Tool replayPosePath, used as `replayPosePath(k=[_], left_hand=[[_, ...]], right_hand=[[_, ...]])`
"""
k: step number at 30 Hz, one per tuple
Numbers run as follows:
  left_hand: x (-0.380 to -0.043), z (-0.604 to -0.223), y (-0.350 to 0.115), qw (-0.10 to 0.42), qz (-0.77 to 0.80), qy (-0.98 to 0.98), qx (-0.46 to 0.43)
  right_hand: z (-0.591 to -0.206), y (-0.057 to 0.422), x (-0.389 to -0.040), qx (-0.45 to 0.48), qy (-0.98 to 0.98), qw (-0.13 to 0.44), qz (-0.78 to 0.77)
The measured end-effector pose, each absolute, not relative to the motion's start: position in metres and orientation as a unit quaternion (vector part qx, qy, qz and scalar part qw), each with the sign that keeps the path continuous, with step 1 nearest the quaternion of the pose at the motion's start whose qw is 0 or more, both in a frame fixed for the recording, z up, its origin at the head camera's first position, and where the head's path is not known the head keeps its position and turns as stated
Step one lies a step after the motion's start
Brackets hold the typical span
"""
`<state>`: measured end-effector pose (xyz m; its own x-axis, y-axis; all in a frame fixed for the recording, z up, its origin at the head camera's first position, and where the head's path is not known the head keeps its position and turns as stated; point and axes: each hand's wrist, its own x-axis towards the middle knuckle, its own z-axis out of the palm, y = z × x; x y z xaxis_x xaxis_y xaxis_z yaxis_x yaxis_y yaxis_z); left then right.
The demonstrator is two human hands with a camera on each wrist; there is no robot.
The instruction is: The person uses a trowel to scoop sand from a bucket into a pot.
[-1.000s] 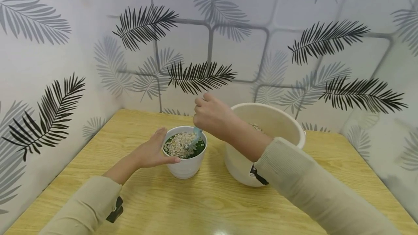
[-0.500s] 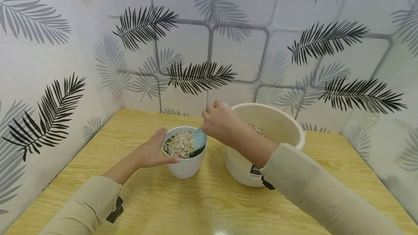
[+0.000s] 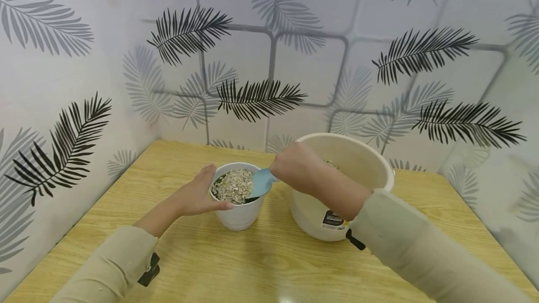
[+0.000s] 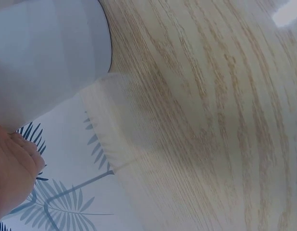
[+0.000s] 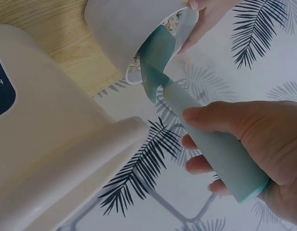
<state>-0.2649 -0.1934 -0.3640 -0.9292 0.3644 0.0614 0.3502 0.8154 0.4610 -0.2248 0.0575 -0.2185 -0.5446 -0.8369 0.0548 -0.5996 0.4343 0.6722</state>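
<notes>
A small white plant pot point(image 3: 237, 219) stands on the table, holding pale flaky grains point(image 3: 233, 186) with a dark green patch showing at the edge. My left hand point(image 3: 193, 195) grips the pot's left side, thumb along the front and fingers behind. With my right hand point(image 3: 305, 167) I hold a blue-green hand trowel point(image 5: 216, 149) by its thick handle, thumb on top and fingers wrapped beneath. The trowel's blade point(image 3: 262, 183) crosses the pot's right rim, its tip at the grains. The right hand hides part of the large cream bucket point(image 3: 379, 176) behind it.
Close to the pot's right, the bucket has a dark label point(image 3: 334, 219) on its front and some grains point(image 3: 330, 164) inside. The wood-grain table point(image 3: 202, 265) meets leaf-patterned walls point(image 3: 303, 69) at the back and left.
My right hand has moved right and down, and the trowel has tilted flatter, its blade turning from edge-on to broad side. The grains look spread further over the pot. My left hand stays put.
</notes>
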Motion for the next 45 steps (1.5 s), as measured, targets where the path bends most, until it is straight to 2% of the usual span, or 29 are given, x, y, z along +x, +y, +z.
replayPosePath(k=[6,17,22,28,37,45], left_hand=[[-0.264,-0.363,-0.194,0.02,0.243,0.952,0.186],[-0.264,-0.363,-0.196,0.016,0.244,0.951,0.189],[-0.265,-0.365,-0.197,0.013,0.242,0.952,0.189],[-0.266,-0.365,-0.196,0.015,0.242,0.952,0.187],[-0.266,-0.365,-0.195,0.01,0.259,0.947,0.19],[-0.265,-0.365,-0.195,0.015,0.258,0.947,0.189]], right_hand=[[-0.212,0.06,-0.225,0.452,-0.798,0.238,-0.32],[-0.218,0.064,-0.222,0.445,-0.795,0.266,-0.315],[-0.222,0.068,-0.221,0.423,-0.835,0.238,-0.26],[-0.244,0.067,-0.222,0.419,-0.862,0.216,-0.184],[-0.271,0.045,-0.225,0.384,-0.91,0.14,-0.077],[-0.274,0.045,-0.223,0.391,-0.918,0.068,-0.011]])
